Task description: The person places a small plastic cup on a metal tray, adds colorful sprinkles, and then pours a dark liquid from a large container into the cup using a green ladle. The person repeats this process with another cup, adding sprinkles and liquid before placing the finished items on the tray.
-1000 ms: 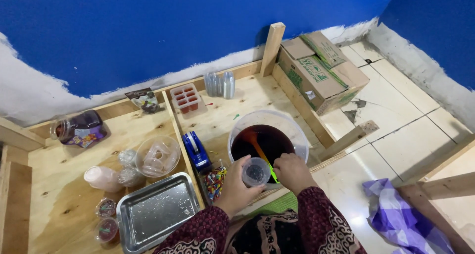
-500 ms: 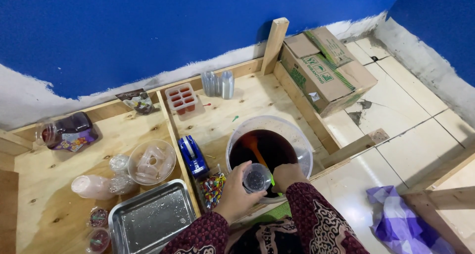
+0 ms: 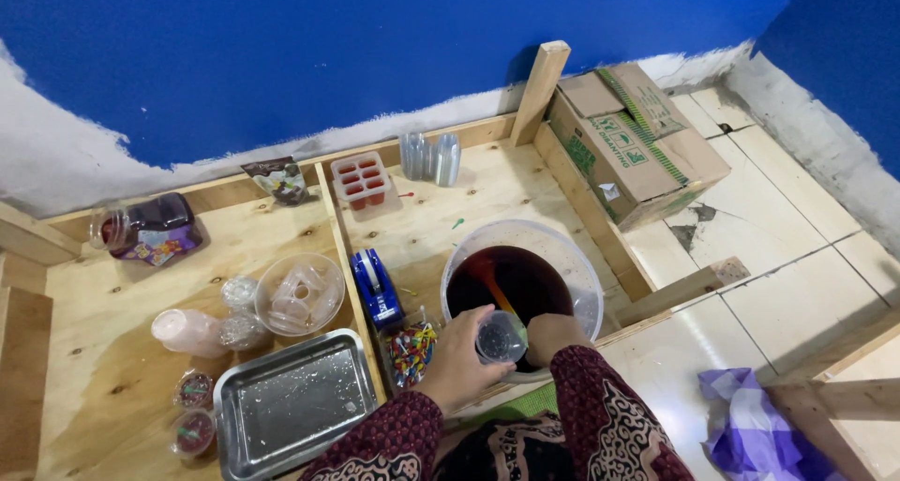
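Left hand (image 3: 457, 364) curls around a small clear plastic cup (image 3: 499, 338) at the near rim of a white bucket of dark red drink (image 3: 511, 279). Right hand (image 3: 553, 334) grips a ladle handle, fingers closed.

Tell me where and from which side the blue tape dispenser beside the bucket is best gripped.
Probably across its two long flat flanks at mid-body, coming down from above. The blue tape dispenser lies lengthwise along the wooden divider, narrow and tall. Its ends face the bag of coloured picks and the red tray, so only the top is open.
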